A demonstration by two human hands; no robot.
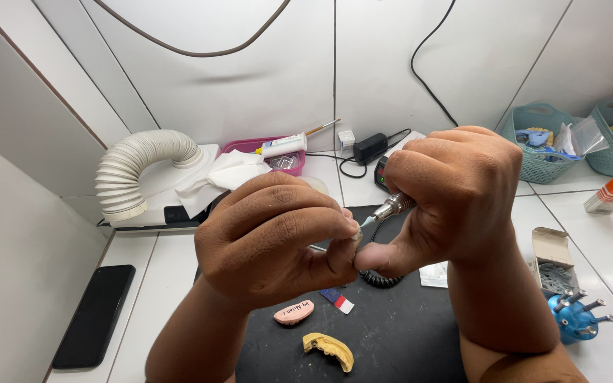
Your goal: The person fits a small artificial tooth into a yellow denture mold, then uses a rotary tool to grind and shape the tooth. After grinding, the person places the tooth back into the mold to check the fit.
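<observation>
— Left hand?
— Curled tight, fingertips pinched around a small pale piece, mostly hidden behind the fingers; hard to tell its exact shape.
— Right hand?
— Closed in a fist around a metal handpiece, tip angled down-left, touching or just beside the small pale piece. Thumb pressed against the left thumb.
— Where, exactly?
— Held up above the black mat, between both hands, near the middle of the view.
— On the mat?
— Yellow dental cast near the front edge, pink wax piece just behind it, small red, white and blue slip beside that. Coiled black cord under the right hand.
— Around?
— Black phone flat at the left, white ribbed hose behind it, pink tray at the back wall, two teal baskets at the right, blue bur holder near the right forearm
</observation>
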